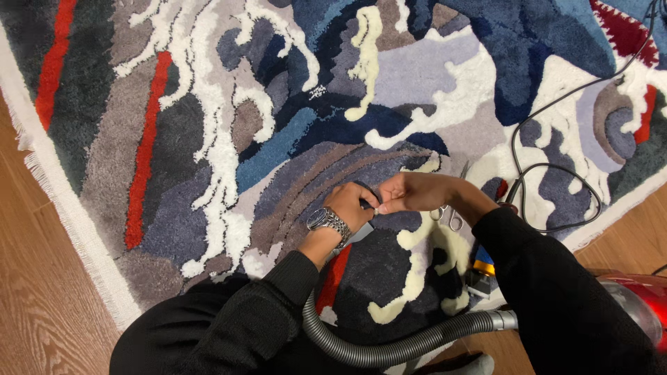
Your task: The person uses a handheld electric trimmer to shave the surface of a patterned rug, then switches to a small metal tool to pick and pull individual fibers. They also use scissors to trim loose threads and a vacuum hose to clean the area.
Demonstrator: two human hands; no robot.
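My left hand [353,205], with a metal wristwatch [329,221] on the wrist, grips a small dark tool against the tufted rug [208,139]. My right hand [410,192] meets it, fingertips pinching at the tool's tip or a bit of pale yarn; which one I cannot tell. Both hands rest low on the pile over a dark grey and cream patch. A pair of small scissors [449,215] lies on the rug just right of my right wrist. Both arms wear black sleeves.
A grey ribbed vacuum hose [389,347] curves under my arms to a red vacuum body [643,298] at the lower right. A black cable [549,173] loops across the rug's right side. Wood floor [35,278] borders the rug's fringed white edge.
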